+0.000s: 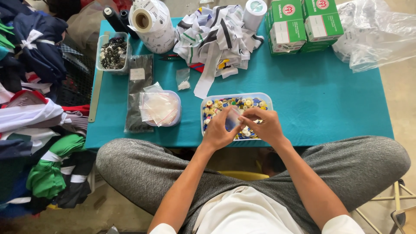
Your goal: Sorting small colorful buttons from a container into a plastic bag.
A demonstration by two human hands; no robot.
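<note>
Two hands are meeting over a clear tub (207, 100) of coloured buttons (248, 103) at the near edge of the teal table (320, 99). Left hand (219, 130) is pinching a small clear bag (232, 119), its fingers clamped on the bag's edge. Right hand (264, 125) is pressing in from 3 o'clock, fingers together at the bag's mouth; whether a button is sitting between them I cannot tell. Tub is lying at 12 o'clock from the person's lap.

At 9 o'clock from the tub, a round tub (175, 119) is holding more clear bags. At 10 o'clock a tray (113, 53) of dark buttons is sitting, with a label roll (151, 24) beside it at 3 o'clock. At 12 o'clock a heap of striped cloth strips (214, 37) is lying, and at 1 o'clock green boxes (303, 24) are standing stacked. Folded clothes (34, 86) are piling up off the table at 9 o'clock.
</note>
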